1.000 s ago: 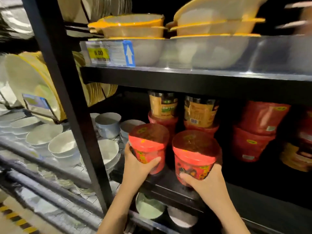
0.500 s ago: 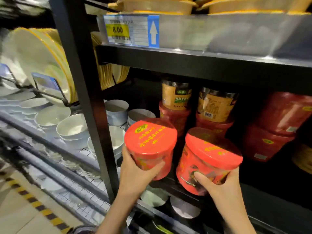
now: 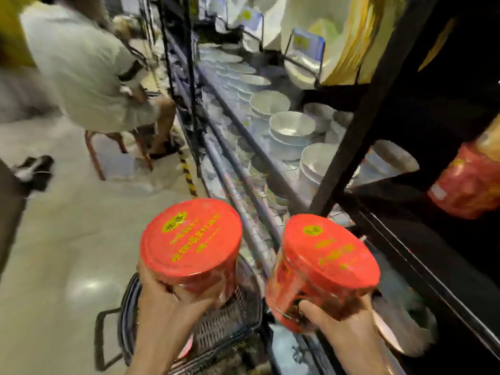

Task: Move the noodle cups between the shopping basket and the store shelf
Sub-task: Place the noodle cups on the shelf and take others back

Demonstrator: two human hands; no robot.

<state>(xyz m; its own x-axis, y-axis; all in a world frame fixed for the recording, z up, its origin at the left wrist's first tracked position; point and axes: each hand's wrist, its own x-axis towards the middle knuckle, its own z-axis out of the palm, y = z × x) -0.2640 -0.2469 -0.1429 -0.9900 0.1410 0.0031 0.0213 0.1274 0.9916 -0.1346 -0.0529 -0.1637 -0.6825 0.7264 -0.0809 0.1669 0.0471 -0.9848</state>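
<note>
Left hand (image 3: 173, 312) grips 1 red noodle cup (image 3: 190, 242) from below, fingers curled round its side, held over the dark shopping basket (image 3: 230, 328) on the floor (image 3: 67, 239). Right hand (image 3: 343, 328) grips a 2nd red noodle cup (image 3: 324, 269), tilted, just beside the shelf (image 3: 405, 261) edge. Hands apart, cups not touching. More red cups (image 3: 468, 182) sit blurred on the shelf at right. White bowls (image 3: 292, 125) stack further along. A seated person (image 3: 89, 69) is beyond, blurred.

Both noodle cups (image 3: 190, 242) (image 3: 324, 269) off shelf, now apparently above shopping basket (image 3: 230, 323).
</note>
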